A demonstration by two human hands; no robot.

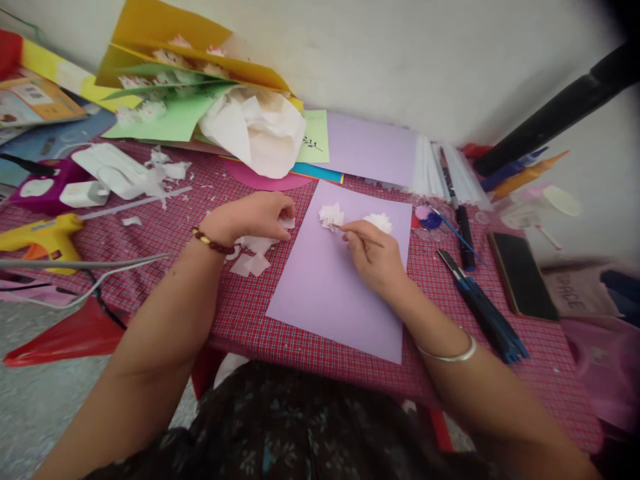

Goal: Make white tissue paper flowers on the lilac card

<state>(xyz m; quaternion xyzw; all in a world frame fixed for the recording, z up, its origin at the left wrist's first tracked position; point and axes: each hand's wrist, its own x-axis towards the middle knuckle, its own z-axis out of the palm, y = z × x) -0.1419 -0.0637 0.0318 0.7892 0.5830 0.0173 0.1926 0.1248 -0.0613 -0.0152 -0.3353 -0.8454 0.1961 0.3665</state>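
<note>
White paper tuft [331, 217] lay just past the fingertips [354, 229] of the right hand [376, 260], ahead of them and a little to the left, near the far-left corner of a purple paper sheet [325, 293]. Those fingers were pinched closed on a slender brown stick [374, 242], its length slanting from the right down to a tip at the tuft's lower right edge; whether the tip touched could not be told. The tuft was roundish, with no clear long axis, and the right hand was the nearer one.

The left hand [250, 217] hovered off the sheet's left edge, thumb and index curled with a gap between; a white scrap showed by their tips, but whether they gripped it was unclear. Below lay more white paper scraps [253, 261] on the checked surface [240, 310].

A second tuft [379, 221] sat beyond the right hand, partly hidden. Farther right rested a black marker [465, 233] and a blue-handled cutter [485, 310]; far left, a yellow glue gun [45, 241].
</note>
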